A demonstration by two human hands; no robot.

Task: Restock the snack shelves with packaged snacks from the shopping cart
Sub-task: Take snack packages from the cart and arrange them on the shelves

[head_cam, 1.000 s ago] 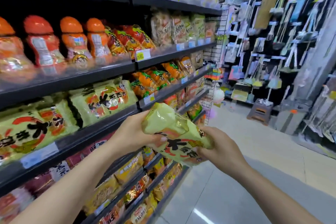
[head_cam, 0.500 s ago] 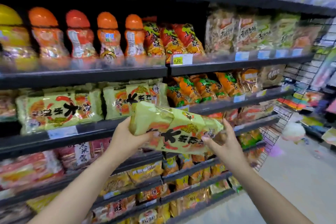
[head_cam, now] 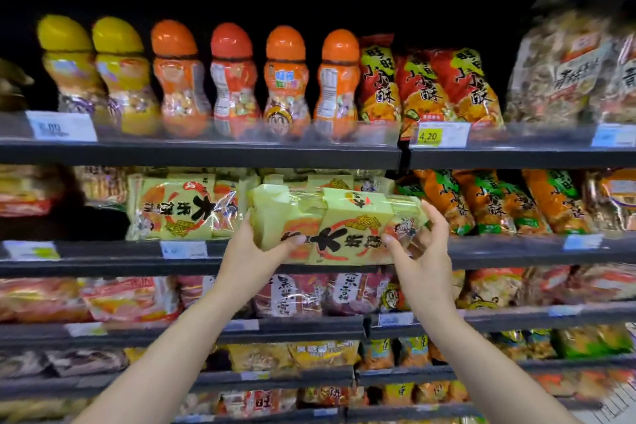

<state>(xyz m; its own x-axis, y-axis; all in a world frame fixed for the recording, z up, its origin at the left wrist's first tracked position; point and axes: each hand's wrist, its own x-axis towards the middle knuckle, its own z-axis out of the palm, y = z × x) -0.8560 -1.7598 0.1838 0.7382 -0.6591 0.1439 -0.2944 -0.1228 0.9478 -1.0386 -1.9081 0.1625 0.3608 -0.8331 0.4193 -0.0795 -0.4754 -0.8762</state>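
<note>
The yellow snack pack (head_cam: 339, 227) has moved up and closer to the shelves since half a second ago, and now it is right in front of the second shelf (head_cam: 206, 253). The left hand (head_cam: 256, 251) holds the pack's left end, with the thumb curled over the front. The right hand (head_cam: 421, 246) holds the right end, with fingers bent round the edge and the thumb pressing on the front. The pack lies on its side, tipped a little.

Just left of the held pack, a matching yellow pack (head_cam: 175, 206) sits on the second shelf, with more like it behind. Right of the held pack, orange and green bags (head_cam: 481, 200) stand in a row. Above it, the top shelf (head_cam: 206, 151) holds jars with orange caps (head_cam: 289, 79) and jars with yellow caps (head_cam: 93, 76), and red bags (head_cam: 433, 86). A yellow price tag (head_cam: 428, 136) says 4.20. Below the held pack are red and pink bags (head_cam: 299, 293).
</note>
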